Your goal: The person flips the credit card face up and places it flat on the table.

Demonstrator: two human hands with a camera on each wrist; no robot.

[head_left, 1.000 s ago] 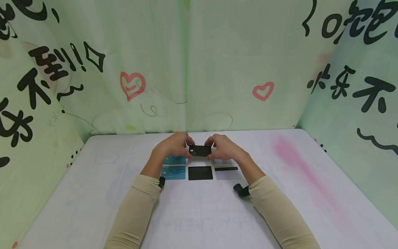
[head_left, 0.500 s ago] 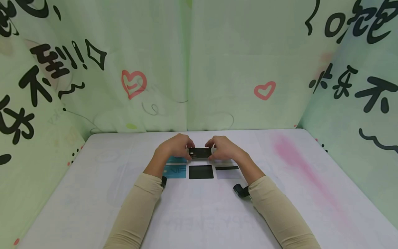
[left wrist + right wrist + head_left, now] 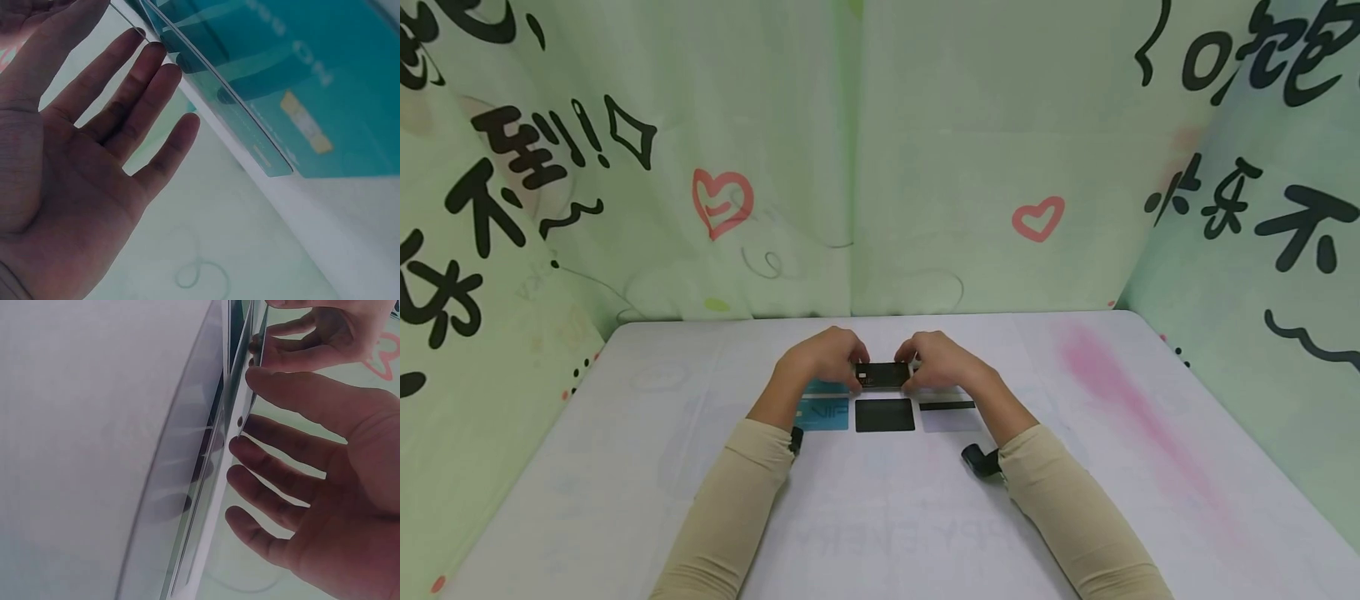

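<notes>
Between my two hands is a black card [image 3: 882, 376] with a small chip and print at its left end. My left hand [image 3: 824, 358] pinches its left end, and my right hand [image 3: 945, 360] pinches the right end with thumb and index finger [image 3: 284, 439]. The remaining right fingers are spread apart. Whether the card touches the table is hard to tell. Just in front of it lies a second black card [image 3: 885, 416], face plain. Blue cards, one nearer [image 3: 822, 414] and one partly covered by my left hand [image 3: 825, 387], lie at the left.
Right of the plain black card lies a pale card [image 3: 951, 419] with a black stripe. Another pale card is partly hidden under my right hand. All lie on a white-covered table [image 3: 880, 517], with a green printed curtain [image 3: 940, 167] behind its far edge.
The held black card has come down and slightly towards me, closer to the plain black card. Both hands moved with it and kept their pinch. The other cards stayed in place.
</notes>
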